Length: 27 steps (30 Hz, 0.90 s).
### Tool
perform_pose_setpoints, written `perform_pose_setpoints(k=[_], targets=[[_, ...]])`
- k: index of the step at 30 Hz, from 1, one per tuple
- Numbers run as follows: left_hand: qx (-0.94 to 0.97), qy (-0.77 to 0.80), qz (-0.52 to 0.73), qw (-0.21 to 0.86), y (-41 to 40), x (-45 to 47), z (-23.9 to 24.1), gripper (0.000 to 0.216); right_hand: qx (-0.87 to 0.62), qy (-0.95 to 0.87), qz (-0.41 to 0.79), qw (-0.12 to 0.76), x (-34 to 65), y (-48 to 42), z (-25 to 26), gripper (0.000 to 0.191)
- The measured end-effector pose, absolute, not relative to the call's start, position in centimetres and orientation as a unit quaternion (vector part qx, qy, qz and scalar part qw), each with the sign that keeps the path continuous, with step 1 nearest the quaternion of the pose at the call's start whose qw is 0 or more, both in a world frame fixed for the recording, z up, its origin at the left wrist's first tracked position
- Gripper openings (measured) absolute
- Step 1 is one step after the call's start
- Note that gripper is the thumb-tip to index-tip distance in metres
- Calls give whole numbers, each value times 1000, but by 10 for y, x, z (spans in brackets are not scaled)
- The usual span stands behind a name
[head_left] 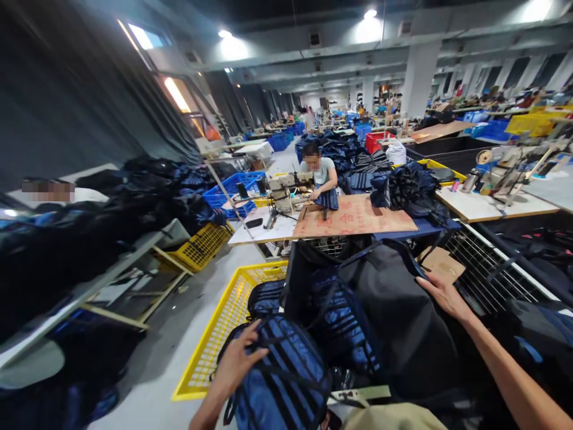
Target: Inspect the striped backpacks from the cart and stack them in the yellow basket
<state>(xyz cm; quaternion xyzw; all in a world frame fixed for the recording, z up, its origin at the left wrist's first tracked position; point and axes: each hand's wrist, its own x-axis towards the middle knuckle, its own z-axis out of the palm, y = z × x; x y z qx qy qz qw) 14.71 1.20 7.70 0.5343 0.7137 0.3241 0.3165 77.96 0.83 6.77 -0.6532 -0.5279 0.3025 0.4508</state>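
Note:
My left hand is at the upper left of a blue bag piece with black stripes and straps. Its thumb and fingers are apart; whether they press on the fabric is hard to tell. At the right, the fingers of my right hand close on the upper edge of a large black bag, which stands up with its side towards me. Between the two lie more blue-and-black striped pieces. A yellow plastic crate sits under and beside the blue bag piece.
Ahead, a co-worker sits at a sewing machine behind a table with a brown board. Dark bags are heaped on a bench at the left. A wire rack and a second machine table stand right.

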Motion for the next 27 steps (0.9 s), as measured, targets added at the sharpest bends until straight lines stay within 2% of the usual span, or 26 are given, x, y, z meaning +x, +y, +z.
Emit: perform_pose_setpoints(k=[2, 4, 7, 9, 13, 18, 21, 24, 27], targets=[[589, 646, 356, 331, 13, 193, 75, 69, -615, -531, 373, 449, 747, 6, 80, 61], [614, 605, 386, 328, 13, 251, 80, 63, -594, -527, 389, 467, 709, 1, 88, 59], [603, 559, 403, 401, 13, 333, 99, 50, -576, -545, 342, 504, 654, -15, 83, 46], [565, 525, 430, 469, 14, 375, 115, 55, -560, -583, 296, 509, 625, -32, 65, 38], [482, 521, 492, 504, 21, 429, 133, 54, -540, -639, 296, 461, 599, -69, 21, 38], [437, 509, 510, 538, 17, 466, 123, 53, -538, -612, 426, 394, 637, -74, 11, 48], [487, 478, 477, 554, 10, 482, 124, 48, -554, -578, 416, 432, 679, -49, 33, 58], [579, 424, 379, 583, 2, 490, 139, 41, -562, -614, 302, 465, 718, -15, 70, 58], [675, 384, 265, 572, -8, 488, 155, 27, -522, -716, 211, 414, 743, 16, 112, 58]])
